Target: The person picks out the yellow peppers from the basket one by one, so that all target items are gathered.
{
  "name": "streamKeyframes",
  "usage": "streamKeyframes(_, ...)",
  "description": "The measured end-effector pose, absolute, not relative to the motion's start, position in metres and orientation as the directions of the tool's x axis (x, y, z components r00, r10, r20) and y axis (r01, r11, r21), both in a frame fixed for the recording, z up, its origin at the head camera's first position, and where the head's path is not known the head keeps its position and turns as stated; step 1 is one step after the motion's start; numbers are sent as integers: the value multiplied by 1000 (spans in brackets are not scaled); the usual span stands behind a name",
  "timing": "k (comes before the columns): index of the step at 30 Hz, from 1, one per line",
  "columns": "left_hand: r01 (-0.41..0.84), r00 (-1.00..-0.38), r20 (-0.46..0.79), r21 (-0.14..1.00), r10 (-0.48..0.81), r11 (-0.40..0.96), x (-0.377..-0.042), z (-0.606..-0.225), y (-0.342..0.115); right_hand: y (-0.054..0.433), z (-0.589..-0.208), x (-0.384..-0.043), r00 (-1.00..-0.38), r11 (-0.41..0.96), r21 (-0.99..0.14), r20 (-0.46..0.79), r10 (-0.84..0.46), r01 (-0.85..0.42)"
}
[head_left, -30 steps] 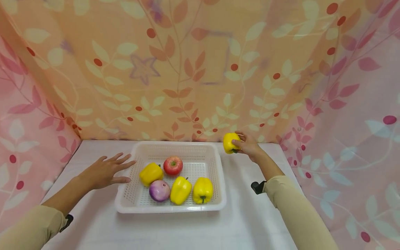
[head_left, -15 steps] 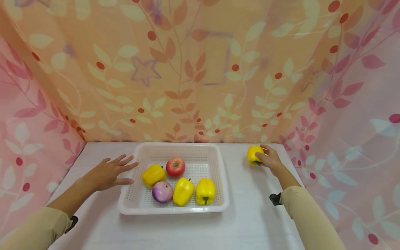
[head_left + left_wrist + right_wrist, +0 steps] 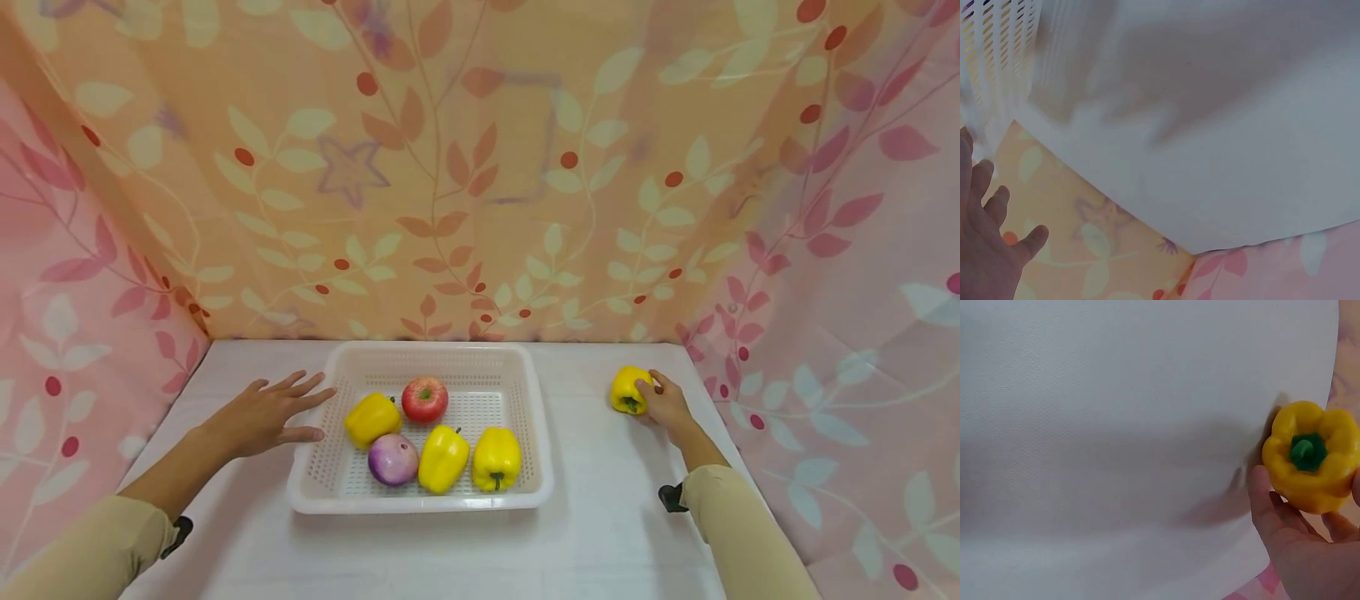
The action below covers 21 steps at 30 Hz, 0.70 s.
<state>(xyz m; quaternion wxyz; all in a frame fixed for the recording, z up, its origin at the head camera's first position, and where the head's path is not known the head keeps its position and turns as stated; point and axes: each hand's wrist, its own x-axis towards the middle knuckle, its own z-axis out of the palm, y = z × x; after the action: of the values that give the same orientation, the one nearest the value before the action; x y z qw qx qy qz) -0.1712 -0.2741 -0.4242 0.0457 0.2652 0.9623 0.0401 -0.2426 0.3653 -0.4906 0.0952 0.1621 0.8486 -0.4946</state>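
My right hand (image 3: pixel 667 407) holds a yellow bell pepper (image 3: pixel 628 392) between thumb and fingers, low over the right part of the white table. In the right wrist view the bell pepper's green stem (image 3: pixel 1307 452) faces the camera. My left hand (image 3: pixel 262 417), fingers spread and straight, hovers by the left rim of a white plastic basket (image 3: pixel 420 502). Inside the basket are a red apple (image 3: pixel 425 400), a purple-and-white round eggplant (image 3: pixel 393 460), and three more yellow bell peppers: one at left (image 3: pixel 372 420), one at front middle (image 3: pixel 444 460), one at front right (image 3: pixel 497 459).
A white cloth covers the table (image 3: pixel 600 533). Floral curtains hang behind it (image 3: pixel 480 208) and along both sides, close to the table's edges. Black bands (image 3: pixel 672 498) sit at both sleeve cuffs.
My right hand has carried the yellow bell pepper away from the basket's right back corner, rightward and down toward the table. The left hand stays spread by the basket; the view shifts slightly.
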Motion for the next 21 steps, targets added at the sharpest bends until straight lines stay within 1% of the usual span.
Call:
streamKeyframes(2, 508, -855, -64, 100, 515, 856, -171, -425, -274, 367, -490, -241, -928, 483, -792, -328, 178, 373)
streamKeyframes(6, 513, -853, -56, 95, 519, 853, -171, -426, -275, 371, -489, -244, -921, 490, -781, -346, 179, 388)
streamKeyframes(10, 511, -853, -64, 94, 517, 854, -172, -427, -275, 372, -483, -248, -926, 540, -753, -333, 179, 376)
streamKeyframes(16, 507, -856, -64, 97, 514, 856, -172, -426, -276, 350, -445, -252, -945, 624, -712, -288, 158, 321)
streamKeyframes(18, 514, -853, -57, 92, 520, 853, -172, -426, -276, 336, -429, -253, -951, 626, -722, -287, 115, 294)
streamKeyframes(21, 512, -853, -57, 99, 519, 853, -171, -425, -275, 315, -404, -253, -961, 605, -764, -276, 4, 222)
